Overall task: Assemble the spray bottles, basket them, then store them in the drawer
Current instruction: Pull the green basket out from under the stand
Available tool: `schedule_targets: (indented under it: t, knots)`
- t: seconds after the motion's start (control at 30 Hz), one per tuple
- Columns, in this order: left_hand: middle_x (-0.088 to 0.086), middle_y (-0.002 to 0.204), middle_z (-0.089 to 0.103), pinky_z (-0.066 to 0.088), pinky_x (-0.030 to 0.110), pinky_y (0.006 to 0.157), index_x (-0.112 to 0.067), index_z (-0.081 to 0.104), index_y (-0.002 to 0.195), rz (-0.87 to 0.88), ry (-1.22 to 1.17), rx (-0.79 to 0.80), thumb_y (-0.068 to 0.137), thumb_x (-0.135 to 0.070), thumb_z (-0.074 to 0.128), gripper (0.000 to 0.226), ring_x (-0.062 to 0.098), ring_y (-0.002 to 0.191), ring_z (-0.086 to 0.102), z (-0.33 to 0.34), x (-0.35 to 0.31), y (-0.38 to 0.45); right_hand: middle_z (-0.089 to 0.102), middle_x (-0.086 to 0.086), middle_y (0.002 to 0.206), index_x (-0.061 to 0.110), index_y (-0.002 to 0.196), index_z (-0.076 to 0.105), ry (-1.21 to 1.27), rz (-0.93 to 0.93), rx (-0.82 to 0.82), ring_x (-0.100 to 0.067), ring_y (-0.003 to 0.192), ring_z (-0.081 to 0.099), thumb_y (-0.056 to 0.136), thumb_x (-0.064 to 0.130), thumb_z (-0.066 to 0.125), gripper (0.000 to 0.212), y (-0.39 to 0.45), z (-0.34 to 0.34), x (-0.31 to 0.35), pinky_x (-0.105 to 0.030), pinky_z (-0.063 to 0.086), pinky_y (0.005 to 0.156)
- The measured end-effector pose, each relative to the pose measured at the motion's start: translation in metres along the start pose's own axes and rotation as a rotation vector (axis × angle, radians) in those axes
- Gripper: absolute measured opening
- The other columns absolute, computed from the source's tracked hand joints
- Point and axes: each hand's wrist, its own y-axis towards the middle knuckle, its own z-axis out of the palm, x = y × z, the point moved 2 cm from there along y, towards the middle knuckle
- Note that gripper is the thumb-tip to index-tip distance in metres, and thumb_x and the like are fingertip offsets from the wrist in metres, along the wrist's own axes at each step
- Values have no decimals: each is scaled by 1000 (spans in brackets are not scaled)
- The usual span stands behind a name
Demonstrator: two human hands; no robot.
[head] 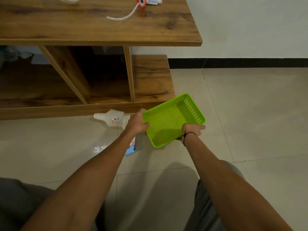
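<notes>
Both hands grasp the shallow lime-green plastic basket, tilted above the floor: left hand on its left rim, right hand on the near corner. A white plastic bottle lies just behind the left fingers.

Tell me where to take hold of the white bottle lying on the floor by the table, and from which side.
Take the white bottle around its narrow neck, at the left end. It lies on its side with the neck pointing left, clear of the left hand, which covers the wider body end. Come down from above, grip across the neck. Both hands now hold the green basket, so one must let go first.
</notes>
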Motion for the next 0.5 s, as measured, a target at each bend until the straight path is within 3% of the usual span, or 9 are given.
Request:
schedule_targets:
  t: [0.1, 0.17, 0.23, 0.33, 0.5]
  knots:
    - [17, 116, 63, 65, 45, 76, -29, 51, 141, -4, -7, 42, 86, -18, 69, 59, 37, 97, 72, 14, 6, -1, 46, -30, 145, 8, 156, 16, 5, 35, -19, -49, 127, 53, 92, -4, 55, 76, 3, -9, -16, -63, 50, 103]
    - [18, 116, 60, 65, 36, 68, -30, 49, 146, -2, 18, 71, 86, -21, 68, 63, 32, 92, 72, 23, 9, -2, 47, -29, 143, 8, 152, 21, 24, 92, -22, -50, 125, 53, 90, -4, 55, 73, 7, -10, -34, -67, 50, 100]
    - [20, 120, 63, 60, 33, 76, -29, 50, 148, 7, 54, 93, 84, -25, 68, 67, 33, 106, 66, 31, 15, -3, 47, -29, 144, 9, 153, 22, 23, 151, -22, -49, 125, 54, 87, -4, 57, 76, 8, -9, -52, -68, 50, 100]
    - [20, 123, 66, 52, 40, 94, -28, 50, 147, -7, 83, 117, 87, -22, 71, 65, 39, 123, 54, 42, 31, -6, 50, -29, 139, 6, 145, 28, 35, 188, -29, -48, 121, 57, 86, -6, 59, 68, 7, -8, -73, -65, 51, 99]
    - [19, 115, 70, 59, 49, 90, -26, 49, 148, -11, 85, 156, 88, -16, 71, 64, 42, 112, 63, 55, 47, -15, 47, -28, 141, 8, 142, 28, 57, 224, -18, -48, 122, 56, 85, -7, 60, 67, 8, -4, -100, -67, 51, 99]
